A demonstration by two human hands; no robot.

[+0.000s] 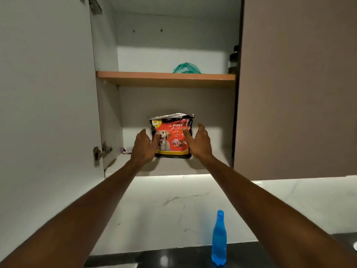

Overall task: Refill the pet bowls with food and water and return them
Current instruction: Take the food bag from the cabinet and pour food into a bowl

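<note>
A red and black puppy food bag (172, 136) stands upright on the bottom shelf (173, 167) of an open wall cabinet. My left hand (144, 147) holds its left side with the thumb lying across the printed front. My right hand (200, 142) holds the right side, thumb on the front and fingers reaching up beside the bag's edge. Both arms stretch up from below. No pet bowls are in view.
The cabinet door (48, 93) hangs open at the left; a closed door (297, 84) is at the right. A green net (186, 68) and a dark jar (233, 59) sit on the upper shelf (164, 77). A blue spray bottle (219, 238) stands on the dark counter below.
</note>
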